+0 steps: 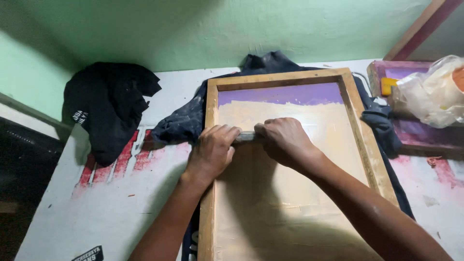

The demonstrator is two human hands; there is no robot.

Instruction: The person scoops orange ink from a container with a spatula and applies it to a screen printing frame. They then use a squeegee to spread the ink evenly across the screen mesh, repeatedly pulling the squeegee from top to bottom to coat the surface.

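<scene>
Gripping squeegee, long axis left-right | left hand, right hand; fingers wrapped around it | wooden screen frame

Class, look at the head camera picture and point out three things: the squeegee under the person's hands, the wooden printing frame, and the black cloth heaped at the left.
Squeegee (247, 137): head view, the grey strip showing between the two hands.
Wooden printing frame (279, 77): head view, its top rail.
Black cloth (108, 104): head view, the middle of the heap.

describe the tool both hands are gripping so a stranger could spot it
Find the wooden-framed printing screen lying over dark blue cloth. On its cream-coated mesh, the left hand and right hand clasp a narrow grey squeegee bar, the only grey strip between them.
</scene>
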